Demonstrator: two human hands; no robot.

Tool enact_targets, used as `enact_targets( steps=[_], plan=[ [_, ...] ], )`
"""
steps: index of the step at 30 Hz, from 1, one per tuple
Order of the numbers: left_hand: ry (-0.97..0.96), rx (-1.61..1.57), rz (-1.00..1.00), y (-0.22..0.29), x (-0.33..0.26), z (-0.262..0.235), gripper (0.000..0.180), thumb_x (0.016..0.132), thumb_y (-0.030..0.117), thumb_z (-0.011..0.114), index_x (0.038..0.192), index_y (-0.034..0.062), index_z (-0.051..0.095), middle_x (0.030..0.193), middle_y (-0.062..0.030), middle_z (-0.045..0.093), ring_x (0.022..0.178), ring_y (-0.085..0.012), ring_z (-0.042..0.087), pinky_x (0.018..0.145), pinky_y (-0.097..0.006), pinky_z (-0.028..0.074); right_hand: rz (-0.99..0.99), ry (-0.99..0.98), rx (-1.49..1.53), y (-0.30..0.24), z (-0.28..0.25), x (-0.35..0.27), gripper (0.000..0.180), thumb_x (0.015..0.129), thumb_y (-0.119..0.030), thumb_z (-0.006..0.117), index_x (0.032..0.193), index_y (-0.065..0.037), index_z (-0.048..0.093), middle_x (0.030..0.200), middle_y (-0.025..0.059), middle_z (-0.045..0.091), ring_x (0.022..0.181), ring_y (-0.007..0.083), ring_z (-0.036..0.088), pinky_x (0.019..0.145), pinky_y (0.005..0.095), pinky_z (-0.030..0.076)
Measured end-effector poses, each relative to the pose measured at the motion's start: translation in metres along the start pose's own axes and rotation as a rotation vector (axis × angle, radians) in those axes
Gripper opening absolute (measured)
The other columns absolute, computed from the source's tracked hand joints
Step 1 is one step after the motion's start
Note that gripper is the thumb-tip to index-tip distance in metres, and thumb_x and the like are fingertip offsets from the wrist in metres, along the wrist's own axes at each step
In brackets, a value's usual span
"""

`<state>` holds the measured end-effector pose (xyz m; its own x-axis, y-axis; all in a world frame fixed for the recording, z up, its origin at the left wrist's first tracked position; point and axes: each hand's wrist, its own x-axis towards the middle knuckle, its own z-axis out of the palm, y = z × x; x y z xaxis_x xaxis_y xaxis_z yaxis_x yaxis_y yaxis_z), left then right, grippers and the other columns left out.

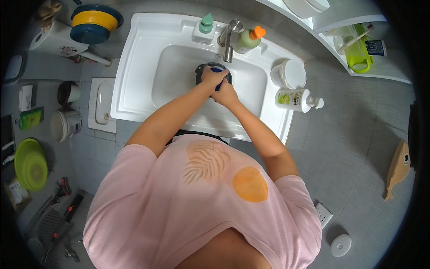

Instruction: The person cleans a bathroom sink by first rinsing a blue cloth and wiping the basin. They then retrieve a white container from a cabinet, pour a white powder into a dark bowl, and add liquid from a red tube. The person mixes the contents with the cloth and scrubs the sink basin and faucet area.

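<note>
Both my hands are together over the white sink basin (168, 85), below the metal tap (230, 42). My left hand (212, 76) is closed around a dark blue thing (216, 70), perhaps a cloth; its kind is mostly hidden by the fingers. Just beneath and to the right, my right hand (225, 93) is closed on the same dark blue thing. Under the hands is a round dark pot or bowl (199, 80) with a small side lug. Most of its inside is covered by my hands.
Behind the basin stand a green-topped dispenser (205, 31) and a green bottle with an orange pump (247, 41). A white tub (289, 74) and a white pump bottle (295, 100) sit on the right rim. A white shelf (331, 22) overhangs at upper right.
</note>
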<state>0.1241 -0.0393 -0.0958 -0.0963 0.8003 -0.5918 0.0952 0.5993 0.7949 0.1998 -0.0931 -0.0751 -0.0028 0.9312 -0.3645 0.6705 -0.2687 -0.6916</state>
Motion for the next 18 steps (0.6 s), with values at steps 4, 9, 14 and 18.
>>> enact_targets(
  steps=[4, 9, 14, 18],
  plan=[
    [-0.609, -0.482, -0.191, 0.059, -0.008, -0.042, 0.073, 0.075, 0.061, 0.056, 0.108, -0.0037, 0.047, 0.109, -0.0158, 0.05, 0.101, -0.0266, 0.051, 0.083, -0.041, 0.045, 0.265, -0.689, 1.28, -0.05, -0.064, -0.041, 0.03, 0.08, -0.027, 0.057, 0.097, -0.005, 0.047, 0.063, 0.0017, 0.05, 0.044, 0.0108, 0.047, 0.037, 0.0206, 0.034],
    [-1.467, -1.159, 0.016, 0.123, -0.071, -0.03, 0.088, 0.068, 0.075, 0.046, 0.127, 0.01, 0.039, 0.14, -0.0212, 0.022, 0.126, -0.0376, 0.029, 0.1, -0.057, 0.026, -0.256, -1.521, 2.382, -0.114, -0.067, -0.067, 0.032, 0.083, -0.027, 0.056, 0.101, -0.002, 0.047, 0.064, 0.0031, 0.049, 0.044, 0.0111, 0.05, 0.036, 0.0191, 0.035],
    [-1.357, -1.176, 0.211, 0.134, -0.081, -0.028, 0.046, 0.082, 0.05, 0.052, 0.105, 0.0105, 0.052, 0.096, -0.0058, 0.055, 0.095, -0.0245, 0.053, 0.089, -0.041, 0.043, -0.168, -1.527, 2.585, -0.131, -0.096, -0.061, 0.041, 0.083, -0.024, 0.058, 0.112, 0.002, 0.045, 0.067, 0.0016, 0.05, 0.047, 0.01, 0.049, 0.039, 0.0168, 0.041],
    [-0.958, -0.673, 0.114, 0.191, -0.108, -0.058, 0.023, 0.086, 0.023, 0.051, 0.101, 0.0053, 0.051, 0.075, 0.001, 0.052, 0.073, -0.011, 0.053, 0.071, -0.026, 0.048, 0.093, -1.303, 2.269, -0.134, -0.13, -0.062, 0.036, 0.086, -0.027, 0.055, 0.104, 0.0, 0.042, 0.067, -0.0001, 0.046, 0.044, 0.0072, 0.039, 0.036, 0.0166, 0.033]
  ],
)
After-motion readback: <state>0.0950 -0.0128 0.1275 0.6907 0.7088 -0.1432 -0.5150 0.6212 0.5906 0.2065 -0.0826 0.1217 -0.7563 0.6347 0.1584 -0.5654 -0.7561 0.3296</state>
